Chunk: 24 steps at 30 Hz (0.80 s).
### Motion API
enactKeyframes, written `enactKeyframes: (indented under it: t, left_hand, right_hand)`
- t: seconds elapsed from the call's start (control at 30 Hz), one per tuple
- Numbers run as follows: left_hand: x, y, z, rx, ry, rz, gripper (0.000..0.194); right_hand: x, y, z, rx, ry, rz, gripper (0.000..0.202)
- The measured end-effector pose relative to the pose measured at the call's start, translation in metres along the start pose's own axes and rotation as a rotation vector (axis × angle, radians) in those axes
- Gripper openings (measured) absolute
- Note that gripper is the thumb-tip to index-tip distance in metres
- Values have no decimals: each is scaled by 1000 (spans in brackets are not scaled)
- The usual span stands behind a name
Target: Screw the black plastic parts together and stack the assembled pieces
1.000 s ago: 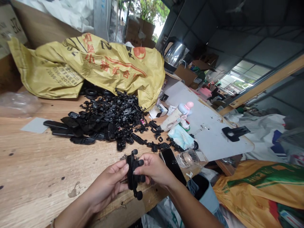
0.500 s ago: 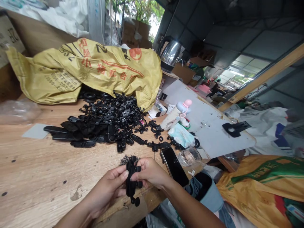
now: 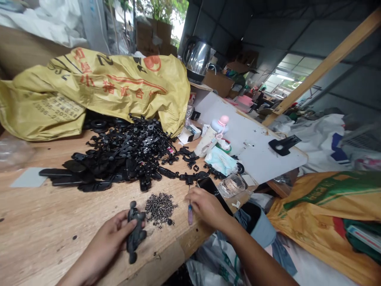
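Pale, wood-grained, the worktop (image 3: 74,214) carries a heap of black parts (image 3: 127,151), with a yellow sack (image 3: 125,91) lying at its twelve o'clock.

Both hands were on the black holder (image 3: 136,234) a moment ago; now only the left hand (image 3: 111,238) grasps it, pinched between thumb and fingers, at seven o'clock in the view. The right hand (image 3: 205,206) has let go and moved to the screwdriver (image 3: 190,214) — its fingers touch it, though I cannot tell whether they have closed round it.

That shift leaves the screws (image 3: 160,208) uncovered between the hands: two o'clock from the holder, nine o'clock from the screwdriver. The phone (image 3: 212,190) lies partly behind the right hand.
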<state>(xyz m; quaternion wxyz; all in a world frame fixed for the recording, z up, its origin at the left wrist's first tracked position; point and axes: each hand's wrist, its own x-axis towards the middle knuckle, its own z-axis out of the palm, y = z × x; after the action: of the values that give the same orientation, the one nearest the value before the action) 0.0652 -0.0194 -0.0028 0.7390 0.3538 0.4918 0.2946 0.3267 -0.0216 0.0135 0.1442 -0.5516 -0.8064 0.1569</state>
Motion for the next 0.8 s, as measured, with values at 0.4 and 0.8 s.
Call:
enactKeyframes:
  t: [0.4, 0.8]
  left_hand:
    - [5, 0, -17, -73, 40, -49, 27]
    - [5, -3, -21, -96, -5, -24, 34]
  right_hand:
    - [-1, -26, 21, 650, 569, 6, 12]
    - [47, -87, 62, 837, 210, 122, 6]
